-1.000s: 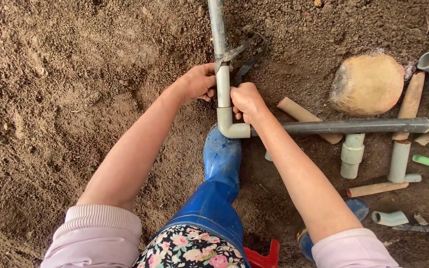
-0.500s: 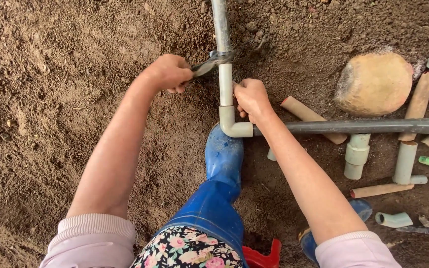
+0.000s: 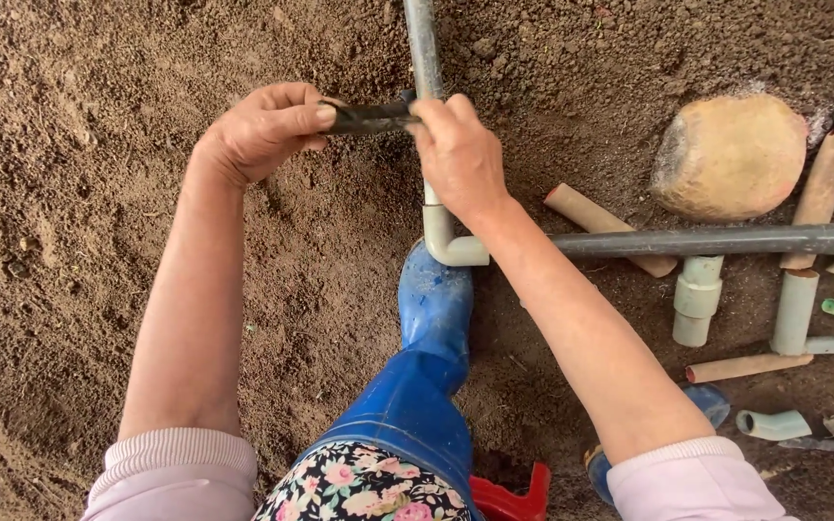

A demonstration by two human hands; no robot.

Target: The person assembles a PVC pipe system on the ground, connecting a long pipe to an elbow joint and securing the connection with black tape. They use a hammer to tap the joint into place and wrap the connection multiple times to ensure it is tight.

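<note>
The left hand [image 3: 263, 130], upper left of centre in the frame, is clenched around the handle of a dark tool [image 3: 369, 117] that lies horizontally and meets the vertical grey pipe [image 3: 424, 48] at upper centre; the right hand [image 3: 460, 154] is closed around the same pipe at the point where the tool bears on it, fingers wrapped over the joint area. Whether the tool's head is a cutter or a wrench cannot be told, as the right hand covers it.

Progress, as a judgement: the vertical pipe already sits in a pale elbow fitting [image 3: 451, 246] at centre frame, and a second grey pipe [image 3: 716, 238] runs from that elbow to the right edge; the corner therefore appears assembled; work at the tool's contact point on the vertical pipe appears unfinished, since both hands are engaged there.

A blue rubber boot [image 3: 433, 309] rests just below the elbow on the bare soil [image 3: 98, 241].

No container in the strict sense is visible; loose parts lie directly on the soil at right: a large tan stone [image 3: 731, 154], several short tan and grey pipe offcuts [image 3: 598, 212], a pale coupling [image 3: 698, 297], and a small pale elbow [image 3: 772, 425] at lower right. A red object [image 3: 509, 502] shows at the bottom edge; its kind cannot be told.
</note>
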